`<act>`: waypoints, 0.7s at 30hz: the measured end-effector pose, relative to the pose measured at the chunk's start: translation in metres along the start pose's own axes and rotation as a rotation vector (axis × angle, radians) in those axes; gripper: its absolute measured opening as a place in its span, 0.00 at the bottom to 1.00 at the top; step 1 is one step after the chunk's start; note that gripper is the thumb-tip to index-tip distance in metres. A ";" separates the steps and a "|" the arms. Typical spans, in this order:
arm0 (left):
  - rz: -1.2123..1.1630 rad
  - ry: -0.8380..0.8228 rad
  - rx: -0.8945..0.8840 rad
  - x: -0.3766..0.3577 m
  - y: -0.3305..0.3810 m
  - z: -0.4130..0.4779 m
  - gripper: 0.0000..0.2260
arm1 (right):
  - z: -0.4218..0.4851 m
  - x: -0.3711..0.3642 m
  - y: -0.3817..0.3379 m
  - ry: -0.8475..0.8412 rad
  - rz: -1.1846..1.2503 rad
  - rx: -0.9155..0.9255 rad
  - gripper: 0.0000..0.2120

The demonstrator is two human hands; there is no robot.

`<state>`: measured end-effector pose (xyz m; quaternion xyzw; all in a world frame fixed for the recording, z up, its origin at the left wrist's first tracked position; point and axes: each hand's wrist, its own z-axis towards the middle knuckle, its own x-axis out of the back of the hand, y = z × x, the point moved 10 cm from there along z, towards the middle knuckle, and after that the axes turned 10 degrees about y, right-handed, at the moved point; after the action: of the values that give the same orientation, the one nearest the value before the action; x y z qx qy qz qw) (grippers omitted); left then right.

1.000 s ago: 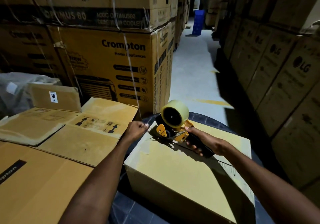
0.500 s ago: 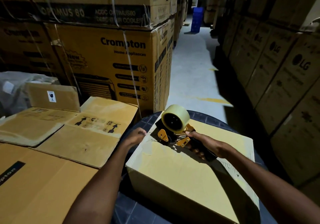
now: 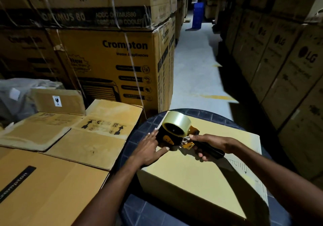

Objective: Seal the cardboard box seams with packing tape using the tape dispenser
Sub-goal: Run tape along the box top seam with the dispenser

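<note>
A closed cardboard box [image 3: 201,169] rests on a dark round table [image 3: 139,133], lower centre right of the head view. The tape dispenser [image 3: 176,134], black and orange with a roll of clear packing tape [image 3: 177,123] mounted on top, sits on the box lid at its far left corner. The right hand [image 3: 209,145] enters from 4 o'clock and is closed firmly around the dispenser's black handle, fingers wrapped beneath it. The left hand [image 3: 150,148] enters from 7 o'clock and lies flat and open against the box's left edge, fingers extended, touching the dispenser's front end; it grasps nothing. Flattened cartons [image 3: 73,131] lie at 9 o'clock of the box. Stacked Crompton cartons [image 3: 118,63] stand at 11 o'clock, LG cartons [image 3: 283,65] at 2 o'clock, with a pale floor aisle [image 3: 194,68] between them.
</note>
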<state>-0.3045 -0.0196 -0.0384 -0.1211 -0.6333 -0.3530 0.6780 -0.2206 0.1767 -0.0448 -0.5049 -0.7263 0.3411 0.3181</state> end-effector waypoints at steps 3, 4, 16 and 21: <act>0.024 0.000 0.032 0.005 0.007 -0.009 0.34 | -0.004 0.009 -0.008 0.111 -0.194 0.081 0.33; 0.031 0.003 0.032 0.007 0.009 -0.012 0.33 | -0.006 0.010 -0.011 0.133 -0.232 0.104 0.34; 0.267 -0.070 0.037 -0.002 0.005 -0.006 0.40 | -0.054 0.056 0.017 0.166 -0.246 0.054 0.33; 0.231 -0.062 0.056 0.002 0.012 -0.008 0.38 | -0.077 0.069 0.043 0.193 -0.214 0.000 0.31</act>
<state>-0.2910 -0.0167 -0.0349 -0.1853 -0.6454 -0.2510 0.6973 -0.1557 0.2666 -0.0285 -0.4550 -0.7421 0.2551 0.4209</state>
